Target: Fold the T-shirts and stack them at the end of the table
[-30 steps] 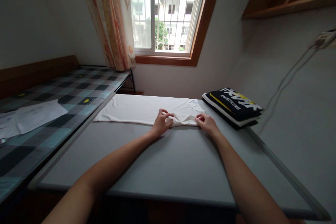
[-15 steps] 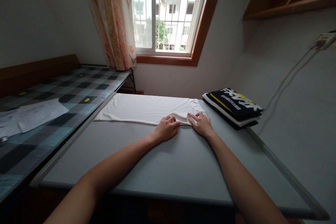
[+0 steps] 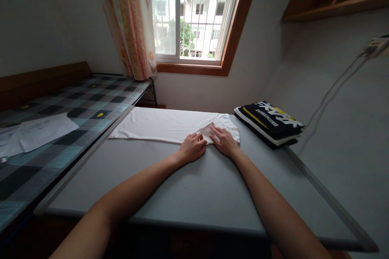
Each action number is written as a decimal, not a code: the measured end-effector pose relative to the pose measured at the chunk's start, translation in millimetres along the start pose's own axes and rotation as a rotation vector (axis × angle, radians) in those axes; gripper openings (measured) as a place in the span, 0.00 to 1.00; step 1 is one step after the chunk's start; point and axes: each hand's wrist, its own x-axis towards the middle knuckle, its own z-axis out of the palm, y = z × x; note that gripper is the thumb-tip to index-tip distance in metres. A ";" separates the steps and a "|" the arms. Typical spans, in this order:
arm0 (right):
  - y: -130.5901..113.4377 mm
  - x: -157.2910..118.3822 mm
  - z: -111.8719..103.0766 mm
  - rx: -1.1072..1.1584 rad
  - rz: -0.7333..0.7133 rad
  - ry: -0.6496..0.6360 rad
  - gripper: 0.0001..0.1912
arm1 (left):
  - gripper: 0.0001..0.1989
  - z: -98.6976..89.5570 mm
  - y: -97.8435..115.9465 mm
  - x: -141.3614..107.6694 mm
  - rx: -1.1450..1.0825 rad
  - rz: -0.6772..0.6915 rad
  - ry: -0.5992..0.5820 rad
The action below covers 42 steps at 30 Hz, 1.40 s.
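A white T-shirt [image 3: 164,125] lies on the grey table, folded into a long strip running left to right. Curled fingers of my left hand [image 3: 193,147] grip its near edge. My right hand [image 3: 225,141] rests on the shirt near its right end, fingers stretched out and a little apart. Between the two hands a small flap of the cloth is raised, touching my right fingertips. Part of the near edge is hidden under my hands.
A stack of folded black and white clothes [image 3: 267,123] stands at the table's right side. On the left is a bed with a checked cover [image 3: 112,93] and papers [image 3: 45,131] on it. The grey tabletop [image 3: 182,194] stretches toward me. A power cable [image 3: 334,81] hangs along the right wall.
My right hand has shifted slightly left toward my left hand, and the cloth flap between them has moved left and farther over the shirt. My left hand has stayed nearly still.
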 end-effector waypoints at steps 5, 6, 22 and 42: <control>3.2 -0.9 1.0 -0.050 0.126 -0.048 0.24 | 0.13 -0.2 0.0 -0.4 0.005 -0.123 0.028; 6.7 -2.9 -1.1 -0.047 0.164 -0.027 0.23 | 0.14 0.1 -0.4 -0.2 0.008 -0.186 0.046; 63.1 -24.6 -22.8 0.337 0.540 0.001 0.12 | 0.09 2.9 -6.4 -1.8 -0.095 -0.198 0.078; 55.8 -25.2 -27.3 0.139 0.593 -0.009 0.10 | 0.10 10.5 -21.3 4.3 -0.542 -0.360 0.026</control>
